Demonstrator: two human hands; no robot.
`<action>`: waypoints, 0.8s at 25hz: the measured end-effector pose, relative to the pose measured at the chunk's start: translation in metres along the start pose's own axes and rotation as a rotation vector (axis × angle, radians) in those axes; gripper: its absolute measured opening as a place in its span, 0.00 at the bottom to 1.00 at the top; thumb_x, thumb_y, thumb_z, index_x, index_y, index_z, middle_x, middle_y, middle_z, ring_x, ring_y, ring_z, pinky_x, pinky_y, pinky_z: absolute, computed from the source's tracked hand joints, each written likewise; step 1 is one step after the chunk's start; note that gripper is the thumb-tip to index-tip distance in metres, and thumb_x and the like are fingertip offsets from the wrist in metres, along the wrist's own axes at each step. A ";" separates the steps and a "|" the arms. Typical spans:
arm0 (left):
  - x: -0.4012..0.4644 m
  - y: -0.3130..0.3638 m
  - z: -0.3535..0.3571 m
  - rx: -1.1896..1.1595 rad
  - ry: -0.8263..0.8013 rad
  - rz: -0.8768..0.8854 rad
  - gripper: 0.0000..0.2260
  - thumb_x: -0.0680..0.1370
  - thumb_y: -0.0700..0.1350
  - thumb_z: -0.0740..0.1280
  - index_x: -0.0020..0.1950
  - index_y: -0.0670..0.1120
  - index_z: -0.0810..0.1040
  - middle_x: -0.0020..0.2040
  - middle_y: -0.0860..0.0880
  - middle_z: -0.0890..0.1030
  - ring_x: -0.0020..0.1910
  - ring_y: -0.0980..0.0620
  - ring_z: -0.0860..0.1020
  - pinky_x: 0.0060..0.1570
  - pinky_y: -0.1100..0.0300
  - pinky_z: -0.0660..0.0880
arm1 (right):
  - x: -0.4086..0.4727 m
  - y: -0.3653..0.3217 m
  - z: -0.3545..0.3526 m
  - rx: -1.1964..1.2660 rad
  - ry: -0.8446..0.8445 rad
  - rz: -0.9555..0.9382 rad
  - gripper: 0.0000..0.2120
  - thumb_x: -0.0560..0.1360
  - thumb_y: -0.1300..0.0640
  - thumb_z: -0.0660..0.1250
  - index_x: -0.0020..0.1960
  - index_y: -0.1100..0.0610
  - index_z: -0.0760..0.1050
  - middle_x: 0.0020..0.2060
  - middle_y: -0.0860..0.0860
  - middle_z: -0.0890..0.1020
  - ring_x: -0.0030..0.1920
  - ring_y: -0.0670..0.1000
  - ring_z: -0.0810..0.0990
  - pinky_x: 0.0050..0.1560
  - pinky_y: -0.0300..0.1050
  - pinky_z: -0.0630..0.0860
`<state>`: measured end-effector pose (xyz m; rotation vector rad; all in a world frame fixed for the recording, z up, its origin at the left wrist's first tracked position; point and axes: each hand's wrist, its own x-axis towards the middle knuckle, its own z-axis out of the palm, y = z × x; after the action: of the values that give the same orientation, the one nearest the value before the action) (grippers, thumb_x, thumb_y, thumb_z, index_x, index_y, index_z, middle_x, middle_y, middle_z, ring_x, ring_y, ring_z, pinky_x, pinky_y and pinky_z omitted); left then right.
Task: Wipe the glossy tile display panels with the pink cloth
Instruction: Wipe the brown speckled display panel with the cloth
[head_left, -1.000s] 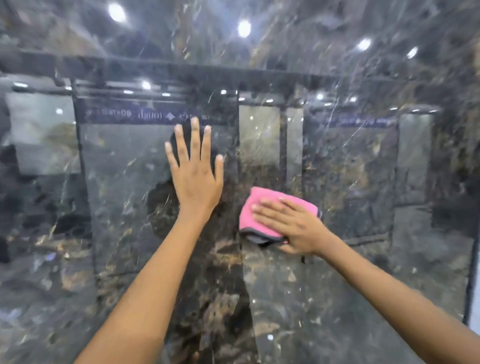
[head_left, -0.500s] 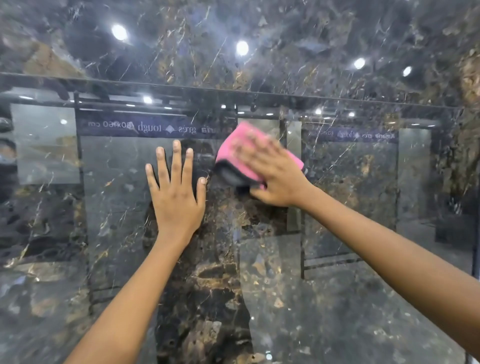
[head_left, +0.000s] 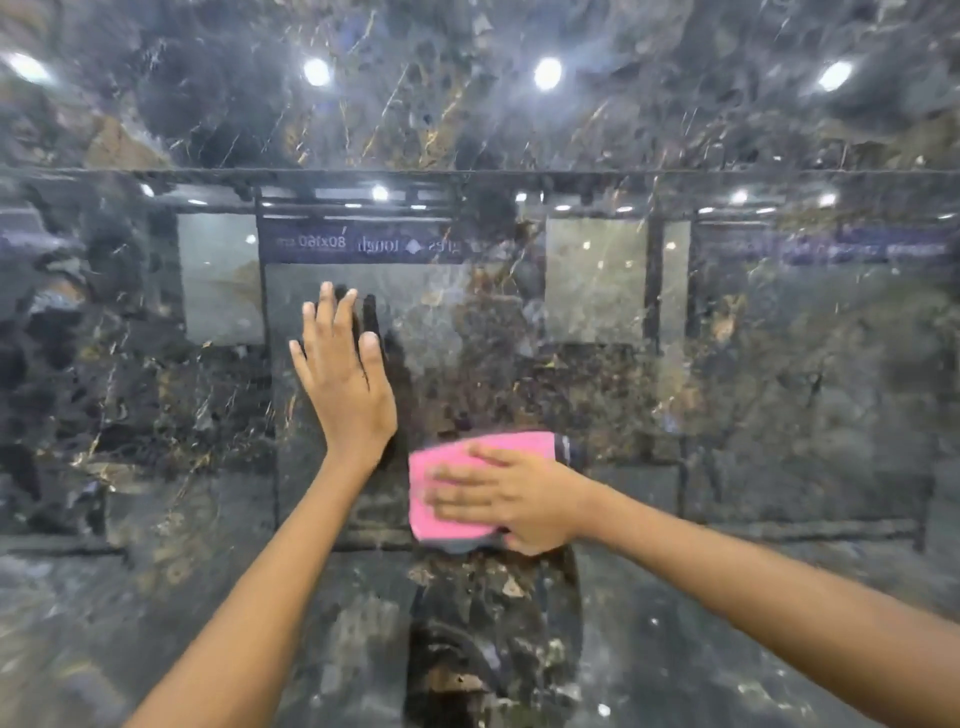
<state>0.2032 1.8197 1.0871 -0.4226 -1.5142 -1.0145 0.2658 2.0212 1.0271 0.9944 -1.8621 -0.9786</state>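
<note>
A glossy dark marbled tile panel with gold veins fills the whole view, right in front of me. My left hand lies flat on it with straight fingers pointing up, left of centre. Just below and to its right, my right hand presses a folded pink cloth with a grey edge against the panel, fingers straight and pointing left. The hand covers the cloth's right half.
A horizontal seam crosses the panel above both hands. The gloss mirrors ceiling spotlights, a mirrored sign strip and other display panels behind me. Only tile surface surrounds the hands.
My right hand has swept the pink cloth down the panel from beside the left fingertips to below the left wrist. The left hand stays flat on the tile.
</note>
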 end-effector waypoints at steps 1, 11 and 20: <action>-0.010 0.002 0.001 0.027 -0.020 -0.019 0.23 0.83 0.53 0.48 0.76 0.46 0.65 0.79 0.49 0.60 0.78 0.46 0.54 0.75 0.42 0.46 | -0.016 0.008 0.005 0.006 -0.030 -0.078 0.35 0.66 0.51 0.56 0.73 0.55 0.68 0.74 0.52 0.67 0.75 0.52 0.61 0.77 0.55 0.40; -0.083 -0.026 0.018 0.387 -0.130 0.075 0.24 0.84 0.50 0.50 0.79 0.44 0.57 0.80 0.45 0.53 0.79 0.46 0.46 0.75 0.43 0.46 | -0.058 0.011 0.020 0.022 0.355 0.604 0.40 0.60 0.57 0.69 0.72 0.57 0.66 0.70 0.57 0.71 0.73 0.56 0.64 0.75 0.55 0.50; -0.088 -0.036 0.020 0.358 -0.133 0.112 0.24 0.84 0.50 0.50 0.79 0.43 0.57 0.79 0.41 0.56 0.78 0.40 0.50 0.76 0.47 0.43 | -0.087 0.061 -0.011 0.016 0.564 0.974 0.30 0.66 0.61 0.68 0.69 0.58 0.72 0.68 0.55 0.74 0.69 0.59 0.70 0.67 0.55 0.63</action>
<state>0.1840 1.8399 0.9940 -0.3202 -1.7312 -0.6200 0.2919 2.1192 1.0613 0.2200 -1.5542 -0.0737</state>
